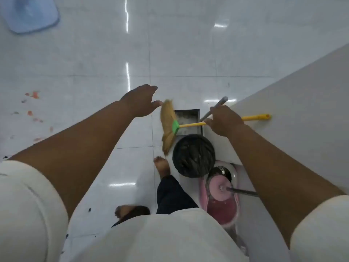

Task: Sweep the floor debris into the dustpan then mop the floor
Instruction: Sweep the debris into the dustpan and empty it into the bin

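Observation:
My right hand (223, 121) grips the yellow handle of a broom (188, 125), held level above the floor; its straw head with a green collar hangs down at the left. My left hand (140, 101) reaches out with relaxed fingers just left of the straw head and holds nothing. Below the broom lies a grey metal dustpan (188, 115), whose grey handle (220, 104) rises beside my right hand. Orange and dark debris (33, 108) is scattered on the white tiles at the left. A pink mop bucket (221, 201) with a mop head and its dark pole stands by the wall.
A black bin (193, 155) lined with a bag stands between the dustpan and the mop bucket. A white wall (292, 129) runs along the right. A blue fan base (30, 14) sits at the top left. My bare feet (162, 166) are beside the bin.

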A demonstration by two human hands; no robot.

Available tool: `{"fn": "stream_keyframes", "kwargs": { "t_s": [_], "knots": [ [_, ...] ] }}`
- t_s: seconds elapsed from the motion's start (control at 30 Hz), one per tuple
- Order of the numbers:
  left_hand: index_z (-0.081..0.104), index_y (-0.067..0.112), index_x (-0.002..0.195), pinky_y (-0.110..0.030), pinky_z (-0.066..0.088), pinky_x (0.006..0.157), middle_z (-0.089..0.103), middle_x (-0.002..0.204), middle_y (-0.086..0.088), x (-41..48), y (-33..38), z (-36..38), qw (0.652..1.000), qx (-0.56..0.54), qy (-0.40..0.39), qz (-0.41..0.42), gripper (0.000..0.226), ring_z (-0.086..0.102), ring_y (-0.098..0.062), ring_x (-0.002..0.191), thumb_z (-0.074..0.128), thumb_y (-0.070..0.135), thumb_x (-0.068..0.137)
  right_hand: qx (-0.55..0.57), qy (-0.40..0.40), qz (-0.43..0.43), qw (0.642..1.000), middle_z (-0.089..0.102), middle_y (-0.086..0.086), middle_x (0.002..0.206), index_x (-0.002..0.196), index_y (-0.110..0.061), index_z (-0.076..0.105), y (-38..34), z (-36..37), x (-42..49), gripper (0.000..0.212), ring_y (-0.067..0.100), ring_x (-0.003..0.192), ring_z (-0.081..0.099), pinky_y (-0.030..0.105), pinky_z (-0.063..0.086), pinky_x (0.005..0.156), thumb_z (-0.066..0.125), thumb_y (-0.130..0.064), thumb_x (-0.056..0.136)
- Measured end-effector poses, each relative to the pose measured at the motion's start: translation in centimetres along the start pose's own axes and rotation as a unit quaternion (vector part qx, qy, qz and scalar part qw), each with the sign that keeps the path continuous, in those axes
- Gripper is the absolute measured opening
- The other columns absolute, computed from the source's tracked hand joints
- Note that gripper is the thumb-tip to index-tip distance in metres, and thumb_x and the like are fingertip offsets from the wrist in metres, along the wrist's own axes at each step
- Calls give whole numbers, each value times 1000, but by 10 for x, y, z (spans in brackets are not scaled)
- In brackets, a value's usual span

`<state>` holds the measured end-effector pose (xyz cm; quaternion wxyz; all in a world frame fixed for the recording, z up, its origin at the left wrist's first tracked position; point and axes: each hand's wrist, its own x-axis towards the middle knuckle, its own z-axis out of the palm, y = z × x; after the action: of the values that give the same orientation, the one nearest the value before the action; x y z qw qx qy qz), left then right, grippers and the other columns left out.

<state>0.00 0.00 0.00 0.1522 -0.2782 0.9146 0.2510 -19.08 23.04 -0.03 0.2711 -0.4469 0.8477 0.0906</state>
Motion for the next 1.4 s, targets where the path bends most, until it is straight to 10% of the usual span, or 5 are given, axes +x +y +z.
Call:
{"fn": "stream_keyframes", "kwargs": {
  "t_s": [0.37,0.8,1.4],
  "knots": [
    [36,15,150,-37,37,108,46,147,-11,145,134,71,984,-15,-84,159,65,44,-28,133,59,41,95,-306,4,14,952,61,13,110,115,-7,58,85,49,12,29,31,105,54,44,39,97,42,-18,93],
    [64,18,124,-27,43,101,65,124,-3,208,172,136,963,-144,-118,195,32,56,-18,116,65,20,92,-246,-19,33,969,63,9,90,91,-11,61,84,73,41,18,28,85,60,36,38,71,44,-18,93],
    [69,9,100,-25,52,84,65,94,4,121,4,42,901,-382,195,-66,20,57,-8,88,73,13,81,-297,-87,-117,944,51,0,69,91,-18,63,-12,-17,46,12,16,53,52,25,39,52,53,-16,84]
  ]
}}
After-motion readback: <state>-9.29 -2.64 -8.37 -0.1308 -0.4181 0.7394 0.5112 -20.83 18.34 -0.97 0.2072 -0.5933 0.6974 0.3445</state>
